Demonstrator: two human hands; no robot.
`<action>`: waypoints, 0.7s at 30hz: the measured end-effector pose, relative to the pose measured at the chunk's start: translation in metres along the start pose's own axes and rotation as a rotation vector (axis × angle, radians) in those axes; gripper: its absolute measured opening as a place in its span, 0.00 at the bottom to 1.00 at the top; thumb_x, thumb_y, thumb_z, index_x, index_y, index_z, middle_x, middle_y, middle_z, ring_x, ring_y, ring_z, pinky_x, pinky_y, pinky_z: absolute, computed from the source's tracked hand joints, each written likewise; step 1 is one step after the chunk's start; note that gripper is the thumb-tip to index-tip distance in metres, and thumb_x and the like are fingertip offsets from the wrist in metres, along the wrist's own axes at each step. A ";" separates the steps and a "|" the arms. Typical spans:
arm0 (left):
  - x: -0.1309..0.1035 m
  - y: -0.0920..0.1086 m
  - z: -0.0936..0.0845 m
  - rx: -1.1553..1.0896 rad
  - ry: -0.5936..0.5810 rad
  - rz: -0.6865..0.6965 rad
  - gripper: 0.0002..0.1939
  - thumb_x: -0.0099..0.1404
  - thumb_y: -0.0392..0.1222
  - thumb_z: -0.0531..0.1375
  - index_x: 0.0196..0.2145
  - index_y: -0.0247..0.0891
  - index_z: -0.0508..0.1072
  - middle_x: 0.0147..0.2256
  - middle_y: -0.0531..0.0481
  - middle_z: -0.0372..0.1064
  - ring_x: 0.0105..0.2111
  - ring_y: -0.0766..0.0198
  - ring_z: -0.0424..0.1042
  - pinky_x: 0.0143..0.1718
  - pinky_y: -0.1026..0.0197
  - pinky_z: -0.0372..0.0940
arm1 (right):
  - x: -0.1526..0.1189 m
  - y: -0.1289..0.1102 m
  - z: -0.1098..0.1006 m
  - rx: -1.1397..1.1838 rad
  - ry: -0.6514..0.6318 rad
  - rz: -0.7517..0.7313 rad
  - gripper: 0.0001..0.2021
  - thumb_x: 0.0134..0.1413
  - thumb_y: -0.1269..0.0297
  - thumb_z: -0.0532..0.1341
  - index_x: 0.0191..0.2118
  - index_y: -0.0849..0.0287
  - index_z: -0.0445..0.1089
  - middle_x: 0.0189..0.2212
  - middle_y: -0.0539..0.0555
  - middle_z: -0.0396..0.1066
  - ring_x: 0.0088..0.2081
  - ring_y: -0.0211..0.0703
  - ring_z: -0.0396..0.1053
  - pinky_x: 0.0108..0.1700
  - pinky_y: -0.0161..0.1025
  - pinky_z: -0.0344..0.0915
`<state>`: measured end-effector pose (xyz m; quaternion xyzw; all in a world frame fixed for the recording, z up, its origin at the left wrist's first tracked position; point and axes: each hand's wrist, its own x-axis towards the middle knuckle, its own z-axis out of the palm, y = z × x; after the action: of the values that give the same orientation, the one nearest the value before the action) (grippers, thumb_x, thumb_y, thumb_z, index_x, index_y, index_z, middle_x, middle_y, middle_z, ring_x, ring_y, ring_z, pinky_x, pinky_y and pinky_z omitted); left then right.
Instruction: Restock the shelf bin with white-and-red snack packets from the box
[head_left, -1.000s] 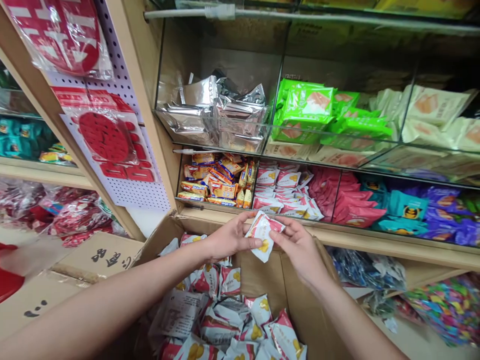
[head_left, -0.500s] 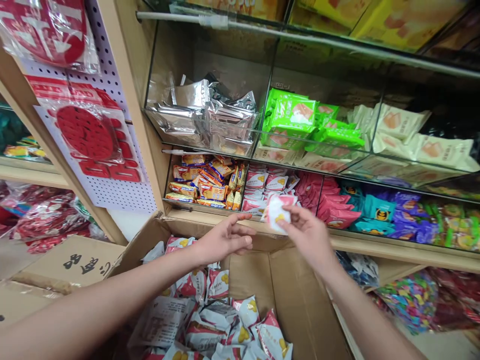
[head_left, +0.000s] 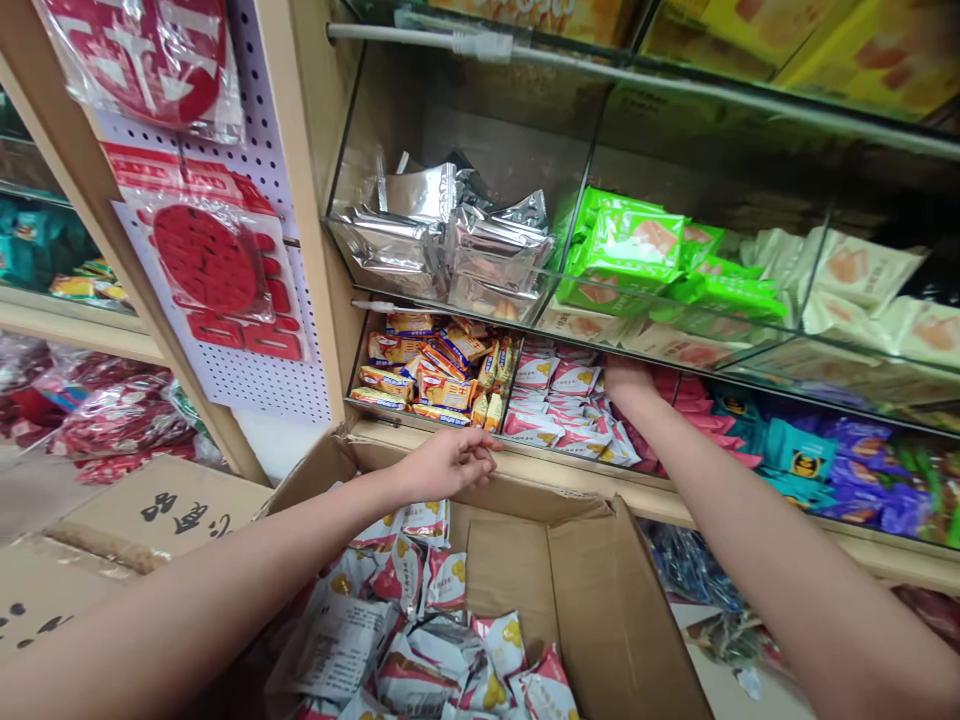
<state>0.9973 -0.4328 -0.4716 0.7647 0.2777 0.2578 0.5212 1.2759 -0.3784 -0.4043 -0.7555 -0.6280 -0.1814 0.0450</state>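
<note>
My right hand [head_left: 627, 378] reaches into the lower shelf, over the compartment of pink-and-white snack packets [head_left: 574, 400]. Its fingers are hidden behind the shelf edge, so what they hold cannot be seen. Above the back rim of the cardboard box [head_left: 592, 590] hovers my left hand [head_left: 454, 462], with nothing in it and its fingers loosely curled and apart. More packets of the same pink-and-white kind [head_left: 431, 665] lie heaped inside the box, below my forearms.
Left of that compartment lie orange biscuit packs [head_left: 435, 370]; teal packets [head_left: 799, 450] and purple packets [head_left: 870, 465] are to the right. The upper shelf holds silver packets [head_left: 499, 245] and green packets [head_left: 630, 250]. Red decorations [head_left: 210, 260] hang on a pegboard.
My right hand has moved with a pink-and-white packet from above the box into the lower shelf, where the packet is out of sight. My left hand stays near the box rim. The view has shifted left.
</note>
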 end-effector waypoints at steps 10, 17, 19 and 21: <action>0.005 -0.002 -0.002 -0.020 -0.027 -0.049 0.12 0.57 0.44 0.55 0.37 0.34 0.65 0.24 0.52 0.65 0.22 0.71 0.64 0.23 0.68 0.62 | 0.014 0.011 0.009 -0.001 -0.138 -0.029 0.14 0.49 0.75 0.51 0.41 0.68 0.69 0.41 0.67 0.69 0.42 0.50 0.67 0.39 0.40 0.61; 0.005 -0.001 -0.005 -0.043 -0.036 -0.098 0.13 0.57 0.46 0.56 0.37 0.35 0.65 0.25 0.52 0.65 0.25 0.70 0.67 0.24 0.67 0.63 | 0.001 0.005 -0.002 0.038 -0.032 0.009 0.15 0.51 0.77 0.48 0.42 0.70 0.67 0.39 0.68 0.69 0.41 0.49 0.66 0.42 0.40 0.59; 0.004 0.001 -0.006 -0.032 -0.036 -0.114 0.13 0.57 0.45 0.56 0.36 0.34 0.65 0.25 0.51 0.65 0.25 0.70 0.67 0.24 0.67 0.63 | -0.019 0.001 -0.012 0.040 0.016 0.021 0.14 0.52 0.74 0.49 0.42 0.71 0.67 0.38 0.68 0.68 0.42 0.51 0.66 0.43 0.42 0.58; 0.003 0.003 -0.007 -0.025 -0.036 -0.119 0.13 0.57 0.45 0.55 0.36 0.34 0.65 0.26 0.51 0.65 0.25 0.69 0.67 0.24 0.67 0.63 | -0.054 -0.009 -0.022 0.096 0.075 -0.009 0.14 0.53 0.70 0.49 0.41 0.69 0.67 0.38 0.67 0.68 0.42 0.52 0.64 0.43 0.43 0.58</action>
<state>0.9956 -0.4269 -0.4666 0.7447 0.3098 0.2162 0.5501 1.2551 -0.4337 -0.4035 -0.7422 -0.6372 -0.1796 0.1040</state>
